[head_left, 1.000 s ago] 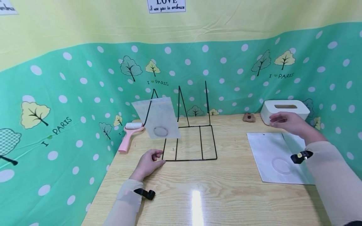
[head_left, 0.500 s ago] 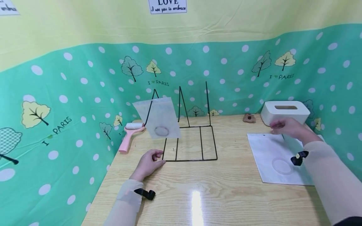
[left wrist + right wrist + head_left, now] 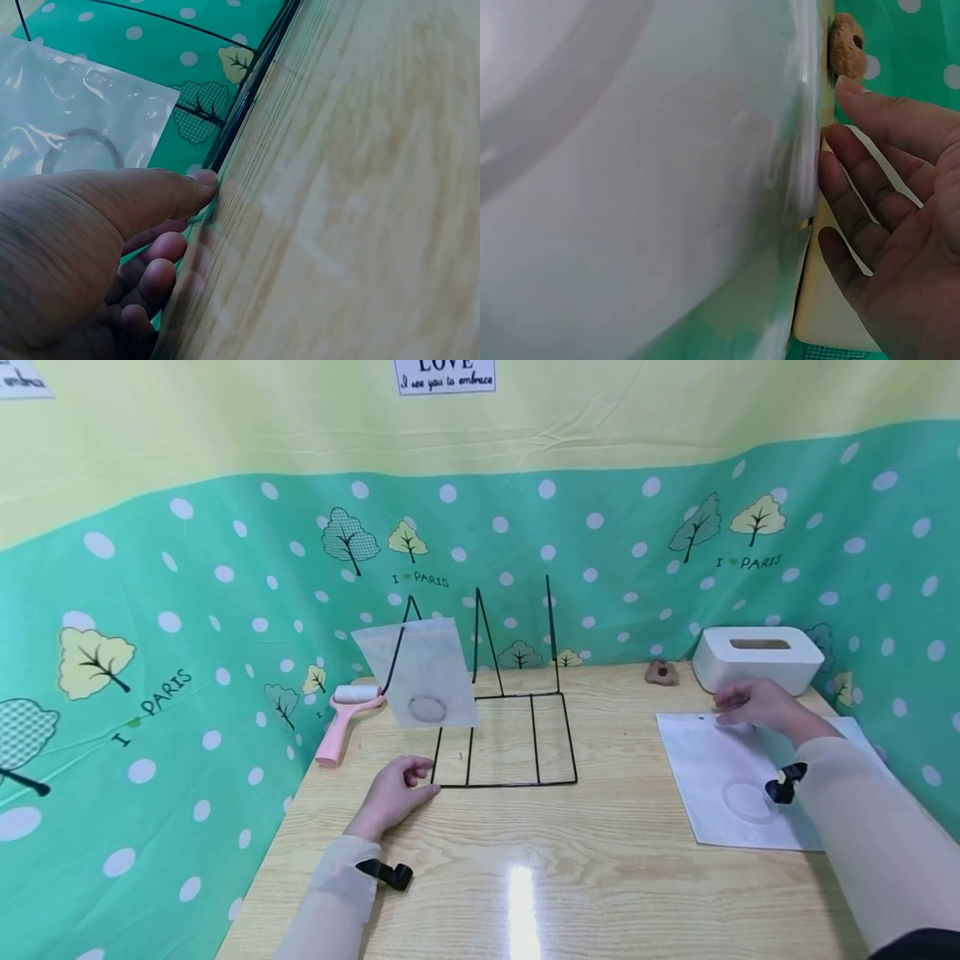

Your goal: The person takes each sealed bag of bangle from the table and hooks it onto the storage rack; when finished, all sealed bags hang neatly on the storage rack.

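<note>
A black wire rack stands on the table with upright prongs at its back. My left hand holds its front left corner, thumb at the wire, as the left wrist view thumb shows. A whitish translucent bag with a ring shape near its bottom leans in the rack's left slot. At the right, white flat bags lie overlapping, a ring shape showing on the top one. My right hand hovers at their far edge, fingers loosely spread with nothing between them, seen also in the right wrist view.
A pink lint roller lies left of the rack. At the back right stand a white tissue box and a small brown object. Green dotted cloth closes off the back and sides of the wooden table.
My right hand has come down and slightly toward me, from in front of the tissue box to the bags' far edge. My left hand stays at the rack's corner.
</note>
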The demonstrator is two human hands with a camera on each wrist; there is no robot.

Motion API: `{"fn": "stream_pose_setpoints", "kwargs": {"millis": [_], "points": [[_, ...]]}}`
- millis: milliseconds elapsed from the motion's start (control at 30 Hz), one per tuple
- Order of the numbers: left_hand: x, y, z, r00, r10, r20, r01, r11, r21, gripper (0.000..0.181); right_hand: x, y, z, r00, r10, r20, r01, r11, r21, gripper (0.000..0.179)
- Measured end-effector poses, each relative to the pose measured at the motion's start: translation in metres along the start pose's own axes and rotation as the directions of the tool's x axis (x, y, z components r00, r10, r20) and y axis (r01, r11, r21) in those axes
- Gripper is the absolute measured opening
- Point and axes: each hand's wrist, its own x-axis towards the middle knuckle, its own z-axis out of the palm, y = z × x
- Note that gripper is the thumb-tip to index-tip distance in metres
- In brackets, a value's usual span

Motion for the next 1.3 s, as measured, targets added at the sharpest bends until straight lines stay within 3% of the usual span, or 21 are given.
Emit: {"fn": "stream_pose_setpoints", "kwargs": {"millis": [333,733,1000,1300], "points": [[-0.001,0.003,-0.001,1.0,-0.014,0.009,0.014,1.0,0.001,0.041,0.005,0.005,0.008,0.998,0.062,-0.01,-0.062,0.998,0.01,0.051],[-0.001,0.002,-0.001,1.0,-0.016,0.01,0.016,1.0,-0.001,0.04,0.004,0.003,0.013,0.998,0.053,-0.041,-0.054,0.998,-0.022,0.043],[-0.001,0.004,-0.001,1.0,-0.017,0.011,0.017,1.0,-0.005,0.041,-0.002,-0.006,0.011,0.999,0.051,-0.001,-0.051,0.997,-0.061,0.03],[-0.001,0.001,0.0,1.0,-0.01,0.006,0.01,1.0,0.005,0.04,-0.012,-0.018,0.006,1.0,0.007,-0.017,-0.008,0.997,-0.071,0.035]]}}
